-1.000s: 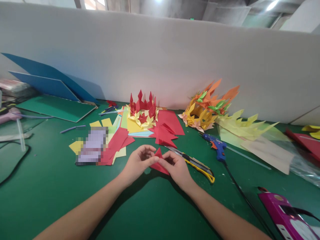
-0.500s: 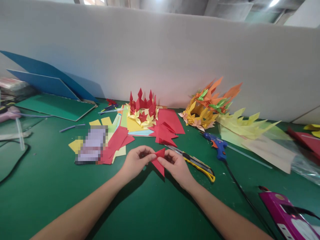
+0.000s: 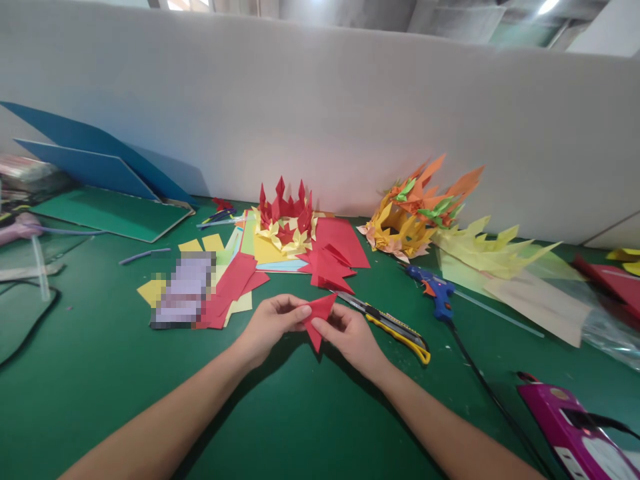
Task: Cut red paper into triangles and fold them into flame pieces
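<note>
Between both hands, above the green table [image 3: 300,427], is a folded piece of red paper [image 3: 321,307] with pointed corners. My left hand [image 3: 274,325] pinches its left side, thumb on top. From the right, my right hand [image 3: 353,335] grips it with the thumb pressed on its face; the fingers behind are partly hidden. One point of the paper sticks up to the right, another hangs down toward me. Just beyond my right hand lies a yellow utility knife [image 3: 397,328]. Folded red paper pieces [image 3: 333,267] lie past the hands.
A red and cream paper crown [image 3: 285,220] stands on coloured sheets at the back. Orange and yellow paper crowns [image 3: 405,223] sit right of it. A blue glue gun [image 3: 437,293] trails a cord toward a purple power strip [image 3: 570,427]. A blurred-out phone-like object [image 3: 183,290] lies left.
The red paper has turned between my fingers: its top point now reaches further up and right, and its lower tip has moved left. Both hands stay nearly in place.
</note>
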`<action>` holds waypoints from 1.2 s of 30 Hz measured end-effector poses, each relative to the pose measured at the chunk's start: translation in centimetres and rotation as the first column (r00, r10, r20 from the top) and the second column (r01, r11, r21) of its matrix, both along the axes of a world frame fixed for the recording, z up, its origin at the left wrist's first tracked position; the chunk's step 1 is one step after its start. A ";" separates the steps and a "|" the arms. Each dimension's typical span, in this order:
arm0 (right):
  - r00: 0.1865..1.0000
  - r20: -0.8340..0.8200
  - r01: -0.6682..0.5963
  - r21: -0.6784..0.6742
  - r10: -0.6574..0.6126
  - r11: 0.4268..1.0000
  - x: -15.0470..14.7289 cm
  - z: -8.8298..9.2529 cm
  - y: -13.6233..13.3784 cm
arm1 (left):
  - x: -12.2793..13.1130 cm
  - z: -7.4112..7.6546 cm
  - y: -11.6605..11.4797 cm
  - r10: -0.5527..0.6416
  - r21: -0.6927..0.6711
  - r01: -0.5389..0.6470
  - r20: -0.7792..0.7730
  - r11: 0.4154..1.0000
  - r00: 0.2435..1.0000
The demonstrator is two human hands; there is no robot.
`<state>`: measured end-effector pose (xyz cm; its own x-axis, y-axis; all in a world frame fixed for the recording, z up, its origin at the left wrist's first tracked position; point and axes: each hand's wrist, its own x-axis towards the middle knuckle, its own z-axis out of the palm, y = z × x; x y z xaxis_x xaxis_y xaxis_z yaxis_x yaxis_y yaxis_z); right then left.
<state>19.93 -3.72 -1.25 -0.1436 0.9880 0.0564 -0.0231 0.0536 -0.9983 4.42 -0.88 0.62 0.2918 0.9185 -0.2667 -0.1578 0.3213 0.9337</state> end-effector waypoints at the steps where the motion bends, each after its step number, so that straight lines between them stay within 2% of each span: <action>1: 1.000 0.006 -0.017 -0.002 0.017 1.000 0.0 0.0 0.0 | 0.0 0.1 0.0 0.005 -0.018 -0.005 0.012 1.000 1.000; 6: 1.000 0.027 -0.005 0.014 0.005 1.000 0.0 -0.3 0.0 | 0.1 0.4 -0.1 0.012 -0.083 -0.008 0.049 0.997 0.999; 14: 0.990 0.139 -0.001 0.066 -0.008 0.998 -0.2 -0.5 -0.1 | 0.5 0.8 -0.3 0.031 -0.052 -0.029 0.053 0.998 0.998; 22: 0.949 0.316 -0.051 0.110 0.014 0.993 -0.3 -0.1 -0.4 | 0.7 0.8 -0.3 0.094 0.004 -0.094 0.019 0.996 0.995; 27: 0.942 0.336 -0.066 0.135 0.017 0.989 -0.5 0.0 -0.5 | 0.9 0.8 -0.6 0.102 0.016 -0.102 0.013 0.995 0.995; 33: 0.936 0.348 -0.095 0.119 0.048 0.988 -0.4 0.0 -0.5 | 0.7 0.2 -0.6 0.065 -0.087 -0.054 0.136 0.995 0.989; 36: 0.958 0.265 -0.133 0.086 0.106 0.987 -0.3 -0.2 -0.5 | 0.5 0.2 -0.4 0.029 -0.094 -0.015 0.145 0.995 0.989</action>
<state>19.66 -4.18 -1.40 -0.2830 0.9538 0.1006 0.2231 0.1674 -0.9603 4.93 -1.27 0.87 0.3139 0.8986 -0.3065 -0.2978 0.3998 0.8669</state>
